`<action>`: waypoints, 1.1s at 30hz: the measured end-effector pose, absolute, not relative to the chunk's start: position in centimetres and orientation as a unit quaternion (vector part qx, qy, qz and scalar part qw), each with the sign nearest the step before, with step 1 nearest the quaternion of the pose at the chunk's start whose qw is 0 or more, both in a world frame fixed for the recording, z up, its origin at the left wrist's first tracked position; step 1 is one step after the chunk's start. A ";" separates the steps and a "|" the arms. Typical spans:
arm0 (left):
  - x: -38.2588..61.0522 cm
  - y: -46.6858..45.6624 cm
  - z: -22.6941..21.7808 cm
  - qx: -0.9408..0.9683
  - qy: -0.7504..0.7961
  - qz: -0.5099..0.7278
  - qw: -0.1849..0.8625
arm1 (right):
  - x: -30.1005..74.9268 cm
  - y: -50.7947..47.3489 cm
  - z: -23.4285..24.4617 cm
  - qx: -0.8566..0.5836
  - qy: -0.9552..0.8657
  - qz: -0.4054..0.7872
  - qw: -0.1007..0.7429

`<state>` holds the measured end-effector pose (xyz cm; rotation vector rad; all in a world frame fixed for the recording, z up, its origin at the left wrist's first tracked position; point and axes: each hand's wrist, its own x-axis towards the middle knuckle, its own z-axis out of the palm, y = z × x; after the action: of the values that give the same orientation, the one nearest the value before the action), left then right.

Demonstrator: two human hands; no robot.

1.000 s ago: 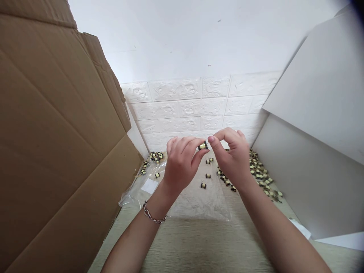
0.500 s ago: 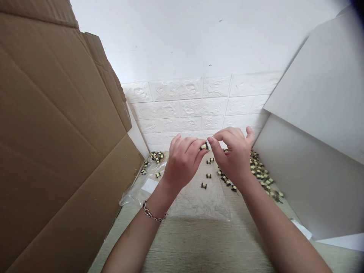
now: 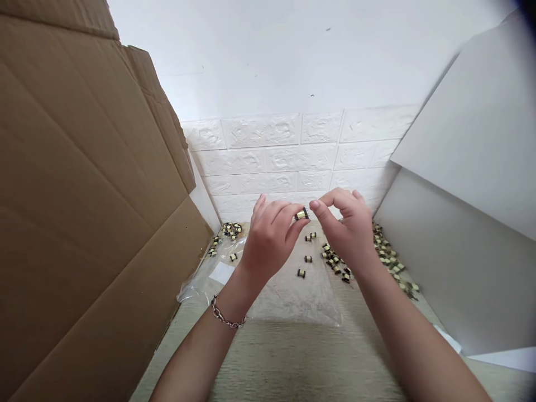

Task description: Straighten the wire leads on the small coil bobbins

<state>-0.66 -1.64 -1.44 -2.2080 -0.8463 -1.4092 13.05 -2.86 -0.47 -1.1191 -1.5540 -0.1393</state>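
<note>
Between the thumb and index finger of my left hand [image 3: 272, 231] is a small transformer [image 3: 301, 214], wrapped in yellow tape with black ends. Its thin metal pins point to the right. My right hand [image 3: 347, 226] is just right of those pins, thumb and index finger pinched together. Whether a fine wire lies in that pinch is too small to tell. Below the hands, several loose transformers [image 3: 301, 273] lie on a clear plastic bag [image 3: 293, 304].
A heap of transformers [image 3: 389, 257] lies along the right side, and a smaller cluster [image 3: 231, 230] sits at the back left. Brown cardboard [image 3: 92, 195] walls the left, a white panel [image 3: 456, 251] the right. Behind stands a white brick-patterned wall [image 3: 259, 131].
My right hand has drawn slightly right, away from the transformer's pins, and its outer fingers have curled in. My left hand keeps its hold almost unmoved.
</note>
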 end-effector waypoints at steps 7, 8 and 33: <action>-0.6 -2.1 -1.1 -0.762 -0.298 -0.552 0.162 | 13.0 -3.1 -0.3 -0.435 -0.649 0.115 0.614; -0.6 -2.2 -1.1 -0.761 -0.299 -0.553 0.159 | 13.0 -3.1 -0.3 -0.432 -0.648 0.116 0.617; -0.4 -1.9 -1.3 -0.757 -0.302 -0.553 0.171 | 13.1 -3.3 0.0 -0.413 -0.645 0.113 0.633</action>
<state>-0.43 -1.92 -1.29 -2.1504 -0.8582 -1.5715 13.10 -3.26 -0.02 -0.9454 -1.4746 0.2588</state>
